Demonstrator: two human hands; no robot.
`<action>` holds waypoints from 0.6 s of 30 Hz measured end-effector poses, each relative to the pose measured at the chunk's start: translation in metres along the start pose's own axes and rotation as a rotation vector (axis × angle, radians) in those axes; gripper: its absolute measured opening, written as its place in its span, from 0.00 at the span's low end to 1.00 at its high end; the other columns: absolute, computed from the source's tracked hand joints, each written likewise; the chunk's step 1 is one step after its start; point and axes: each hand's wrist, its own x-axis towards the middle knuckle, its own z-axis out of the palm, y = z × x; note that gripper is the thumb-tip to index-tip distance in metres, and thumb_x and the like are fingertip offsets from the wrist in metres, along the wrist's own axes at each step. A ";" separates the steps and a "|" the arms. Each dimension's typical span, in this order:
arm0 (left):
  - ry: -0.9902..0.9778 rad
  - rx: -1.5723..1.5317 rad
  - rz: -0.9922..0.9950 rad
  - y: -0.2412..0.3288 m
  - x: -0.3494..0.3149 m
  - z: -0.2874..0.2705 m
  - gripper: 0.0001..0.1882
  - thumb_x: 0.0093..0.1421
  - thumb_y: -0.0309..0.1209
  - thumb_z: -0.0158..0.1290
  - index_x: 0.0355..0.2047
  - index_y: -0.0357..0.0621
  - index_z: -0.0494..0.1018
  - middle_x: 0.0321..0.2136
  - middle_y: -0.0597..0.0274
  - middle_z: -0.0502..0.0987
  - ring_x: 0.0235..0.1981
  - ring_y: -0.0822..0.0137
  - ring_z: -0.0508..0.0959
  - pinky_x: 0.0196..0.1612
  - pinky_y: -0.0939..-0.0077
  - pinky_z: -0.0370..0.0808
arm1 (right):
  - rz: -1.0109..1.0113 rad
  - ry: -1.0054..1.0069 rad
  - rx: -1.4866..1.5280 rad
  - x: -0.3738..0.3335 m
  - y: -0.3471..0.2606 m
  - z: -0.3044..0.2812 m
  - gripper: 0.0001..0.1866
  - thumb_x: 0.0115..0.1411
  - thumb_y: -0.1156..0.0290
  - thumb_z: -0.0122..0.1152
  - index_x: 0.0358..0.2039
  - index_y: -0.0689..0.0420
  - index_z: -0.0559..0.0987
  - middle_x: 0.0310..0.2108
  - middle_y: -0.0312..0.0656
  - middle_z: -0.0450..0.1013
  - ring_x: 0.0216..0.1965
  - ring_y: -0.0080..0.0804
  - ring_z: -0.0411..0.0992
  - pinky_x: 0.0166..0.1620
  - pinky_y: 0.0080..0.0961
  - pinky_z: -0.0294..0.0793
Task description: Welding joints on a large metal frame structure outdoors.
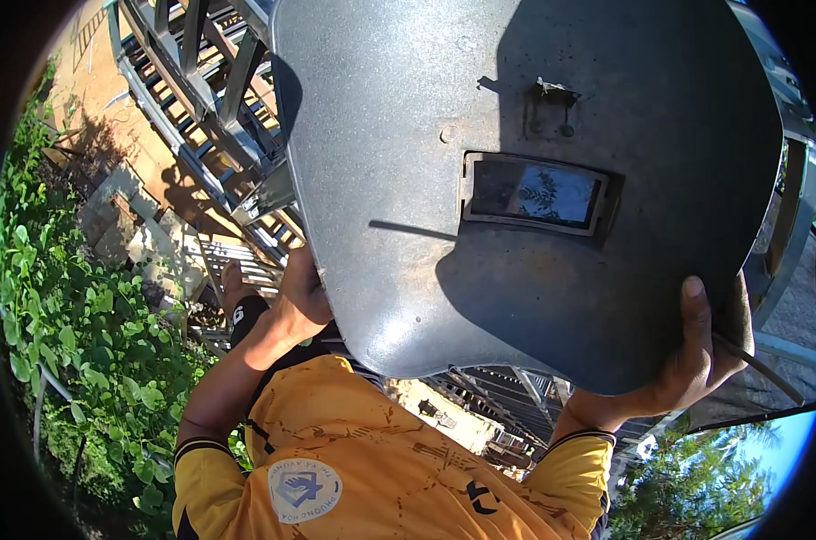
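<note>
A dark grey welding face shield (381, 180) fills the upper middle of the head view, with a small rectangular dark window (538, 193) set in it. My right hand (696, 360) grips its lower right edge, thumb lying on the near face and fingers mostly behind. A thin dark rod (772, 376) sticks out beside that hand; whether the hand holds it is unclear. At the shield's lower left edge, my left hand (302, 292) is closed with fingers curled. Part of it is hidden by the shield, so I cannot make out what it holds.
A metal frame of beams (192, 99) rises at upper left, with more metalwork (799, 180) at right. Far below lie the sandy ground (88, 54) and flat slabs (124, 211). Green leafy plants (84, 360) cover the left; a tree (687, 481) shows at lower right.
</note>
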 end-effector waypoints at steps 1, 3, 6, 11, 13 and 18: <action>0.006 0.002 0.006 0.001 0.000 0.000 0.12 0.53 0.19 0.45 0.38 0.29 0.69 0.29 0.49 0.78 0.28 0.67 0.78 0.31 0.74 0.74 | 0.016 0.017 0.002 -0.001 0.000 -0.002 0.13 0.60 0.71 0.50 0.44 0.60 0.74 0.46 0.50 0.67 0.46 0.40 0.71 0.44 0.30 0.79; 0.015 0.004 0.012 0.003 0.001 0.000 0.13 0.53 0.20 0.46 0.39 0.29 0.69 0.29 0.49 0.78 0.29 0.67 0.78 0.32 0.74 0.74 | 0.046 0.049 0.009 -0.001 0.001 -0.004 0.13 0.60 0.70 0.49 0.44 0.60 0.74 0.45 0.50 0.67 0.45 0.40 0.71 0.44 0.30 0.79; 0.027 0.042 -0.144 0.005 0.002 -0.001 0.18 0.54 0.23 0.49 0.46 0.30 0.66 0.34 0.50 0.77 0.34 0.68 0.77 0.38 0.74 0.74 | 0.091 0.096 0.018 -0.005 0.001 -0.008 0.14 0.60 0.70 0.49 0.44 0.61 0.74 0.45 0.50 0.68 0.45 0.40 0.71 0.44 0.30 0.79; 0.096 -0.229 -0.352 0.007 0.002 0.000 0.24 0.54 0.26 0.53 0.51 0.31 0.63 0.37 0.53 0.75 0.39 0.70 0.74 0.43 0.75 0.71 | 0.157 0.173 0.031 -0.007 0.002 -0.011 0.14 0.60 0.70 0.48 0.44 0.62 0.74 0.45 0.51 0.69 0.44 0.40 0.72 0.44 0.31 0.79; 0.270 -0.280 -0.345 0.004 -0.008 -0.003 0.23 0.50 0.25 0.54 0.47 0.33 0.66 0.33 0.59 0.75 0.31 0.73 0.74 0.34 0.78 0.71 | 0.178 0.183 0.058 0.003 0.014 -0.031 0.14 0.60 0.70 0.48 0.44 0.63 0.74 0.44 0.51 0.69 0.44 0.39 0.72 0.44 0.31 0.79; 0.457 -0.035 -0.059 -0.005 -0.010 -0.014 0.26 0.47 0.23 0.55 0.48 0.35 0.65 0.28 0.64 0.73 0.20 0.78 0.69 0.22 0.85 0.67 | 0.222 0.195 0.102 0.009 0.024 -0.045 0.15 0.60 0.70 0.48 0.44 0.64 0.74 0.44 0.51 0.70 0.43 0.39 0.72 0.44 0.31 0.79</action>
